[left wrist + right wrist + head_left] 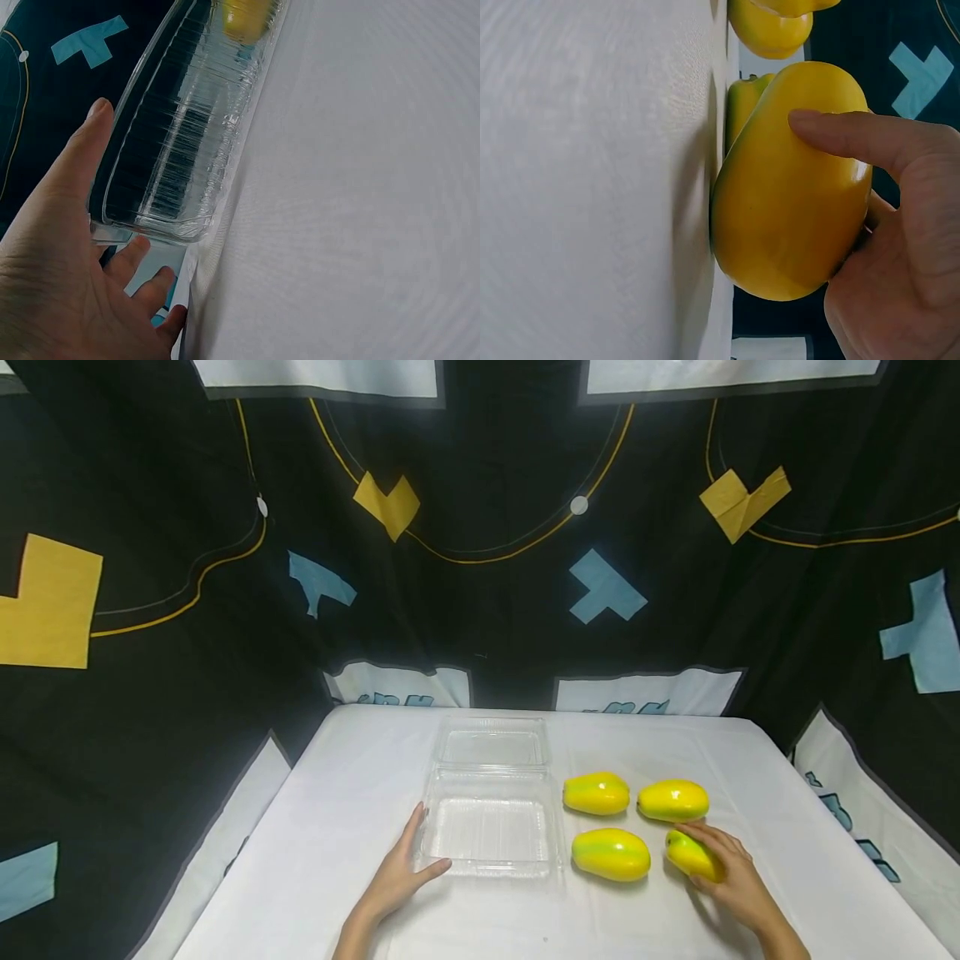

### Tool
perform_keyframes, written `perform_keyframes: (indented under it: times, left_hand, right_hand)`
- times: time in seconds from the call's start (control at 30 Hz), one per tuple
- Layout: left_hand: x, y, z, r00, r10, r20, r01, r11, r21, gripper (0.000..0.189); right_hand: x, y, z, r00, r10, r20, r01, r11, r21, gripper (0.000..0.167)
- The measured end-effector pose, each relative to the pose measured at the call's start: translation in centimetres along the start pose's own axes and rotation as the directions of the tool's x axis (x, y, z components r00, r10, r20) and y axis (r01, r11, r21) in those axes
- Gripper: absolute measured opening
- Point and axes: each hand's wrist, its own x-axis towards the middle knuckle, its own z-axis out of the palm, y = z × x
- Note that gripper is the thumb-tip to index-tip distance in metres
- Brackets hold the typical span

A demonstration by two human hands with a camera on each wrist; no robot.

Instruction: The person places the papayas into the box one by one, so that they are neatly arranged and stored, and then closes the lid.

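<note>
A clear plastic clamshell box (491, 827) lies unfolded on the table, its lid (491, 747) laid back behind the base. At the base's front left corner is my left hand (397, 877), thumb and fingers spread along its edges. The left wrist view shows the thumb straight beside the box wall (161, 142). My right hand (731, 872) grips a yellow-green papaya (692, 856), tilted close to the tabletop; its thumb lies across the fruit (787, 202) in the right wrist view. Near it lie three more papayas: front left (611, 854), back left (596, 793) and back right (672, 800).
White cloth covers the table (465, 918). Behind and beside it hangs a dark curtain (480, 610) with yellow and blue patches. The papayas stand to the right of the box, in two rough rows.
</note>
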Motion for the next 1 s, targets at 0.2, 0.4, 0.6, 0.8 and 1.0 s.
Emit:
perform_keyframes:
  times: [0.2, 0.4, 0.6, 0.8, 1.0]
  left_hand:
    - [-0.1, 0.1, 0.0, 1.0, -0.012, -0.002, 0.012, 1.0, 0.001, 0.098]
    - [-0.1, 0.0, 0.1, 1.0, -0.013, -0.007, 0.013, 1.0, 0.001, 0.098]
    - [0.0, -0.2, 0.1, 1.0, -0.01, 0.002, 0.01, 1.0, -0.011, 0.096]
    - [0.0, -0.2, 0.0, 1.0, -0.016, -0.002, 0.015, 1.0, -0.014, 0.097]
    - [0.1, -0.3, 0.0, 1.0, 0.004, -0.009, -0.005, 1.0, -0.029, 0.097]
  right_hand:
    - [-0.1, -0.2, 0.0, 1.0, -0.009, -0.014, 0.008, 0.999, -0.036, 0.07]
    - [-0.4, -0.5, -0.1, 0.998, -0.025, -0.063, 0.019, 0.996, -0.09, 0.067]
    - [-0.6, -0.9, 0.0, 0.995, -0.027, -0.094, 0.018, 0.995, -0.096, 0.069]
    - [-0.6, -1.9, -0.1, 0.995, 0.034, -0.096, -0.043, 0.995, -0.092, 0.069]
    - [-0.2, -3.3, -0.2, 0.99, 0.103, -0.095, -0.11, 0.991, -0.073, 0.071]
